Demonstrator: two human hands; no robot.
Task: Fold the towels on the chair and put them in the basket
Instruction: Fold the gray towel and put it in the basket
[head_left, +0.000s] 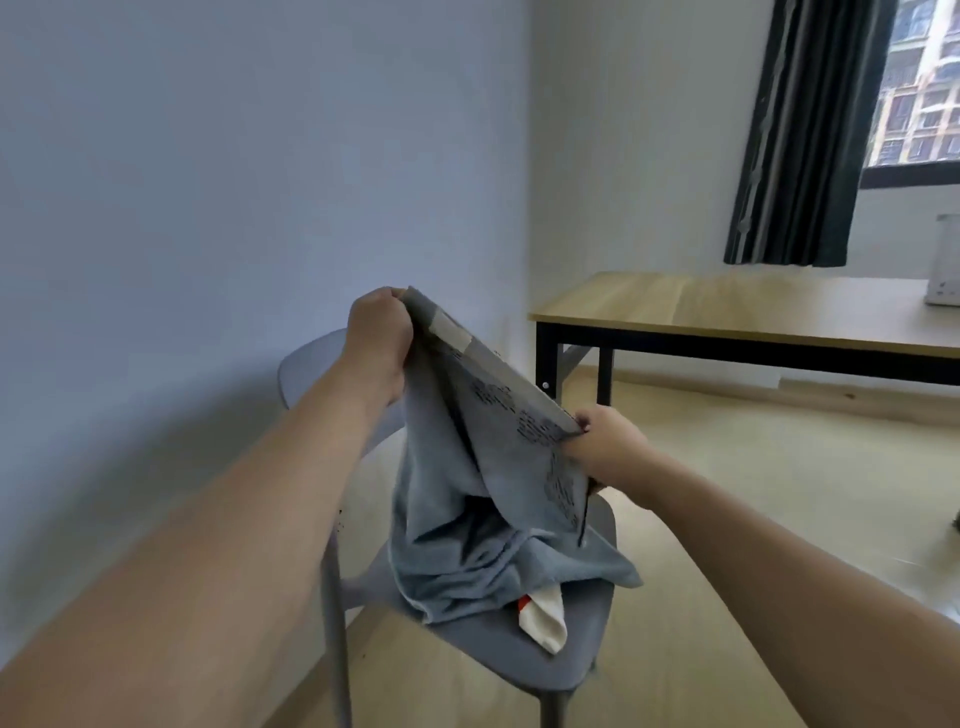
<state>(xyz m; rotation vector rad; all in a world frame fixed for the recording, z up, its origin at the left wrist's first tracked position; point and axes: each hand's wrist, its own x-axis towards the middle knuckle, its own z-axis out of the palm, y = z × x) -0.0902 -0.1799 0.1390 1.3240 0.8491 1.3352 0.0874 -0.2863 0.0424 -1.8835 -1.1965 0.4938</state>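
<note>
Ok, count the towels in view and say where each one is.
2. A blue-grey towel is held up by the left hand and right hand; a white towel lies under it on the chair. More may be hidden.

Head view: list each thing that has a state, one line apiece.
Grey towel: unfolded, top edge lifted, lower part bunched on the seat.
White cloth: crumpled under the grey towel.
Left hand: pinches a towel corner.
Right hand: pinches the opposite corner.
Chair: upright.
Curtain: drawn aside.
</note>
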